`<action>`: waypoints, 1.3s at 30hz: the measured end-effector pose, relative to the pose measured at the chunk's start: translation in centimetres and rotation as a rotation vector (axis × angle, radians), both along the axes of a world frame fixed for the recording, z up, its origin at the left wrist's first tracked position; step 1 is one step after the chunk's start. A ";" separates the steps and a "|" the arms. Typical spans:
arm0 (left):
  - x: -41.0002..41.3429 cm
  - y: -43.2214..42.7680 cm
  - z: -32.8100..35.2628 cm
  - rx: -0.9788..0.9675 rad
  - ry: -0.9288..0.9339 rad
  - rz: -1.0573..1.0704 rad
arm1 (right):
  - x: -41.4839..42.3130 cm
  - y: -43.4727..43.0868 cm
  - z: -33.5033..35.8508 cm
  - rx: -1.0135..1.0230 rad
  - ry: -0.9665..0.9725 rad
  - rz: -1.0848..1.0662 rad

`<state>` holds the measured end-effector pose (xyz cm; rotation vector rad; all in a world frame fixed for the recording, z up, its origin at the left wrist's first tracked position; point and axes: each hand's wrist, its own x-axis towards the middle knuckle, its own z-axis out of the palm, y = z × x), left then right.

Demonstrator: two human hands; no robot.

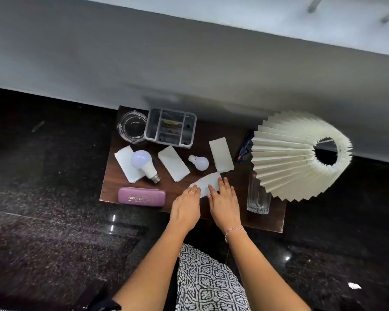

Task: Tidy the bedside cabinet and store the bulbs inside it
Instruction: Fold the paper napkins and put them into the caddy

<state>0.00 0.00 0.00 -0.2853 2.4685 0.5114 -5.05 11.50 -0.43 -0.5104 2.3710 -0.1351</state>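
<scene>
On the dark wooden cabinet top (112, 182) a large white bulb (143, 162) lies across a folded tissue (126, 164). A small white bulb (199, 162) lies near the middle. Two more folded tissues (173, 163) (221, 154) lie beside it. Both my hands rest flat on a fourth tissue (206, 184) near the front edge: my left hand (186, 205) on its left end, my right hand (224, 204) on its right part, fingers straight.
A purple glasses case (142, 196) lies front left. At the back stand a glass bowl (131, 127) and a grey divided organiser (171, 127). A pleated lampshade (299, 156), a drinking glass (257, 198) and dark glasses (245, 149) crowd the right side. Dark stone floor surrounds the cabinet.
</scene>
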 end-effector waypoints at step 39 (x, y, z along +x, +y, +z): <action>-5.6 -3.7 3.2 0.087 0.246 0.459 | -2.7 -0.2 3.9 -0.609 0.168 -0.238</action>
